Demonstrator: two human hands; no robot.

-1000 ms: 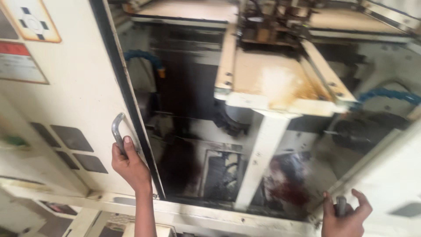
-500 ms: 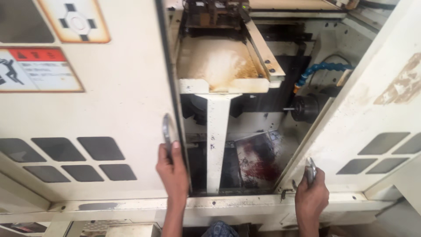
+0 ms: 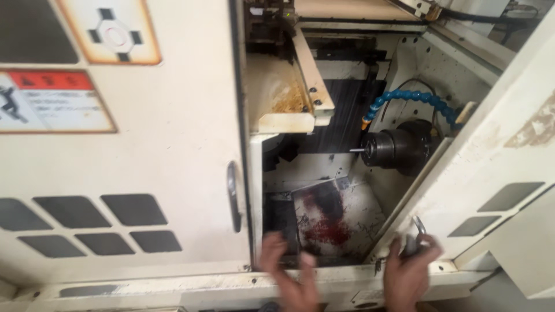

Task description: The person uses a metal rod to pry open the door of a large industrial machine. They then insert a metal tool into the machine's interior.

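Head view: cream machine enclosure with two sliding doors partly apart.

Left door (image 3: 144, 173) covers the left half. Its metal handle (image 3: 233, 196) is free, no hand on it. Left hand (image 3: 292, 271) is low in the gap, below and to the right of that handle, fingers spread and blurred. It grips nothing; it is just above the bottom sill (image 3: 191, 284).

Right hand (image 3: 409, 271) is clenched around the right door handle (image 3: 417, 231), at the lower edge of the right door (image 3: 497, 167).

Through the opening: spindle chuck (image 3: 393, 149) with a thin workpiece sticking out to the left, blue segmented coolant hose (image 3: 410, 99) arching over it, a slide with chips (image 3: 289, 98) above left, and a stained sloped tray (image 3: 335, 219) with a reddish patch.

Judgement: step in hand is working the doors, and only the right door is under control at this moment. A next move on the left door calls for the left hand to get clear of the gap and onto its handle before either panel slides, otherwise there's a pinch risk at the door edge.
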